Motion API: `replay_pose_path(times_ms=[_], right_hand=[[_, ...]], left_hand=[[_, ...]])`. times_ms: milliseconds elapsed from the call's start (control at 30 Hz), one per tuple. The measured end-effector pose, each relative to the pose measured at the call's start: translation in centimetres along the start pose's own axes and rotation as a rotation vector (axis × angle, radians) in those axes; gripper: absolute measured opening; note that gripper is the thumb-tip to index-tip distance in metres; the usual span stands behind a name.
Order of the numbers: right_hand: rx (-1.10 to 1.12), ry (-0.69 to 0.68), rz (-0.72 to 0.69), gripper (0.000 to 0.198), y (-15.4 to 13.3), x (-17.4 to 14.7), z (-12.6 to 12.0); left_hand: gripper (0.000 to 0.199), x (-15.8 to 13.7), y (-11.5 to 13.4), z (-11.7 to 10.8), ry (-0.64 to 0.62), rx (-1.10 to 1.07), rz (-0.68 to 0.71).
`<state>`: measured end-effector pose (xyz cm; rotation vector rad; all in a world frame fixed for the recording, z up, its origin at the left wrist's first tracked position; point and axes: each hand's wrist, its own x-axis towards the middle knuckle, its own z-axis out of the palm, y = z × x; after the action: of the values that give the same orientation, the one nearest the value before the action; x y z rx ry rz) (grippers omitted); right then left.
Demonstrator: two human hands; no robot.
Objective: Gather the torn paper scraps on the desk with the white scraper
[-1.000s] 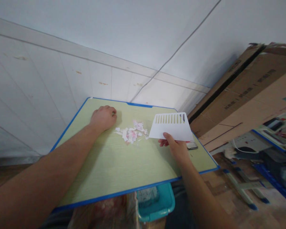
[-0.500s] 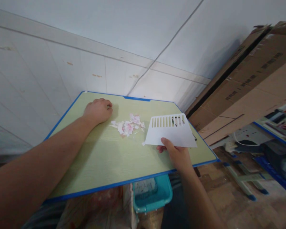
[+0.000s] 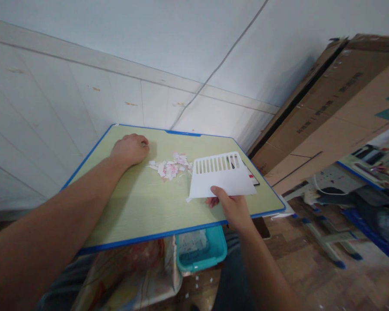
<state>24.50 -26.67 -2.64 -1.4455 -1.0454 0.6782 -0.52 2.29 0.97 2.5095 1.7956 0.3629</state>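
Note:
My right hand [image 3: 228, 205] grips the lower edge of a white paper card [image 3: 222, 183], thumb on top and fingers beneath. A row of narrow upright slots is cut along the card's far side. To its left, a loose heap of torn white and pinkish paper scraps [image 3: 170, 167] lies on the pale green tabletop [image 3: 139, 207]. My left hand [image 3: 129, 149] rests left of the heap, its fingers curled into a loose fist; I see nothing in it. A dark-edged flat item [image 3: 253, 177] with a red mark is partly hidden behind the card.
A teal plastic bin [image 3: 202, 259] stands below the table's blue front edge. Tall cardboard boxes [image 3: 314, 116] lean at the right. A white wall [image 3: 168, 101] with a grey cable backs the table. Another desk [image 3: 359, 172] with a person's arm is at far right.
My view has shifted slightly, so the table and both hands appear a little further left. The right hand still holds the card, and more of the flat item shows beside it.

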Motion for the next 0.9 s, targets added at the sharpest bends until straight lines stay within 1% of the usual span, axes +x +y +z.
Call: replay_pose_path(times_ms=[100, 167, 233, 367, 400, 467, 533, 667, 733, 833, 900], right_hand=[[-0.025, -0.001, 0.008, 0.039, 0.1, 0.1, 0.1], [-0.026, -0.004, 0.021, 0.037, 0.0, 0.0, -0.1], [-0.01, -0.009, 0.043, 0.035, -0.1, 0.0, -0.5], [-0.001, -0.031, 0.065, 0.035, -0.7, 0.0, -0.9], [-0.005, -0.036, 0.068, 0.035, -0.7, 0.0, -0.9], [-0.013, -0.03, 0.073, 0.035, -0.5, 0.0, -0.8], [-0.017, -0.014, 0.08, 0.034, -0.1, -0.1, -0.8], [0.009, -0.007, 0.09, 0.034, 0.5, 0.0, -0.8], [0.031, -0.009, 0.093, 0.034, 0.4, 0.0, -0.8], [0.049, -0.045, 0.095, 0.031, -0.2, 0.1, -0.8], [0.059, -0.066, 0.097, 0.028, -0.5, 0.1, -0.9]], left_hand=[[0.06, -0.4, 0.0, -0.5, -0.021, -0.022, -0.003], [0.06, -0.3, -0.5, -0.6, -0.019, -0.031, 0.009], [0.063, 0.4, -1.6, -0.5, -0.017, -0.031, -0.014], [0.065, 2.8, -4.2, 0.3, -0.056, -0.018, -0.087], [0.066, 3.2, -4.6, 0.5, -0.046, -0.014, -0.114], [0.066, 3.6, -5.0, 0.9, -0.053, -0.013, -0.123], [0.066, 3.3, -4.5, 1.0, -0.071, -0.022, -0.131], [0.07, 1.7, -2.7, 0.5, -0.079, -0.03, -0.144], [0.073, 1.1, -2.6, 0.1, -0.104, -0.024, -0.143], [0.08, 0.4, -3.9, -0.4, -0.162, -0.008, -0.12], [0.088, 0.1, -5.3, -0.5, -0.141, -0.016, -0.17]])
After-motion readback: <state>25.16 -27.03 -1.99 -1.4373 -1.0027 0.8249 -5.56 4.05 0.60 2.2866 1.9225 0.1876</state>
